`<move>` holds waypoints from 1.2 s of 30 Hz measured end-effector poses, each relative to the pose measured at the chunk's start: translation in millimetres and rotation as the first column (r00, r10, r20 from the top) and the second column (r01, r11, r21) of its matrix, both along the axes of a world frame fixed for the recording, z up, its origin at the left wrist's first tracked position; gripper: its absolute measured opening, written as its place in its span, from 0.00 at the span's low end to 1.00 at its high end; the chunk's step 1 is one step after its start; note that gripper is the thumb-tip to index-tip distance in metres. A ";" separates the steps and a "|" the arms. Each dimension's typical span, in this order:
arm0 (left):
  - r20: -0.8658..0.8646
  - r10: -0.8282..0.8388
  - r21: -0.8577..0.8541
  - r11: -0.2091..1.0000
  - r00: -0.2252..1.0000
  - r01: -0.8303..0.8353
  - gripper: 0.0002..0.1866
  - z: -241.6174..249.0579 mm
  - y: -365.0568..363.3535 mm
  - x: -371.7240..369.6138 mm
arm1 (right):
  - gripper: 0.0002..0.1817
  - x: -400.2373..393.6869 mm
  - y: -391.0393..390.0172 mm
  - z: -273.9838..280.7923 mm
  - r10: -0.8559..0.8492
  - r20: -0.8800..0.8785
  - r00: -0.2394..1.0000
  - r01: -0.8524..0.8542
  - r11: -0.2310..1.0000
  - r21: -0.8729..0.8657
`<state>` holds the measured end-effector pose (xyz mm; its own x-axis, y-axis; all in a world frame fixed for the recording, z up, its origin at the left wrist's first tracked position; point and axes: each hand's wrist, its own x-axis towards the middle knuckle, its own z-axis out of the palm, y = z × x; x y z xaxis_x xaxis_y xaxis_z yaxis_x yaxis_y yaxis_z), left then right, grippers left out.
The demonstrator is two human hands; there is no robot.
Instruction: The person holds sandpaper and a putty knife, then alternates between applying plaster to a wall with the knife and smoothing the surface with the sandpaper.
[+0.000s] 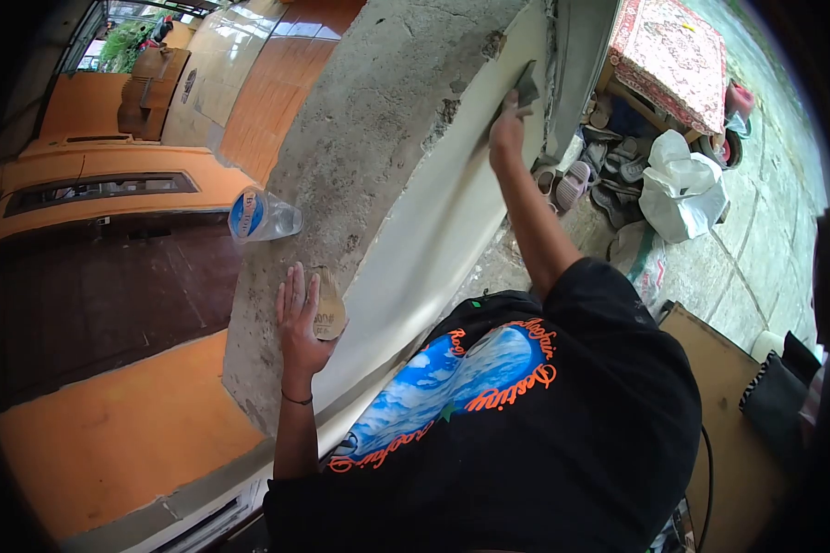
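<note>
My left hand (302,323) lies flat on the rough concrete ledge (360,120), fingers stretched out. Between its thumb and index finger rests a tan piece of sandpaper (329,309), printed side up. Farther along, my right hand (507,138) grips a dark grey piece of sandpaper (527,86) against the smooth off-white face (433,217) of the ledge, near its far end. A clear plastic cup (272,217) with a blue label lies on its side on the concrete, beyond my left fingertips.
Several shoes (576,184) and a white plastic bag (687,184) sit on the floor to the right. Behind them is a low table with a red patterned cover (669,60). An orange wall (129,429) with a dark brown panel (111,295) is on the left.
</note>
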<state>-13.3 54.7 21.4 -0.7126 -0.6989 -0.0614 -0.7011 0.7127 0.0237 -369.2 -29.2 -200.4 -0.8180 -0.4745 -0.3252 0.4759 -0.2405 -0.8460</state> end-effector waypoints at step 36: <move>-0.414 0.282 0.910 0.166 0.866 0.381 0.21 -6.6 39.4 27.8 | 0.25 270.2 272.0 142.2 0.511 0.208 0.834 -0.396 0.817 -0.420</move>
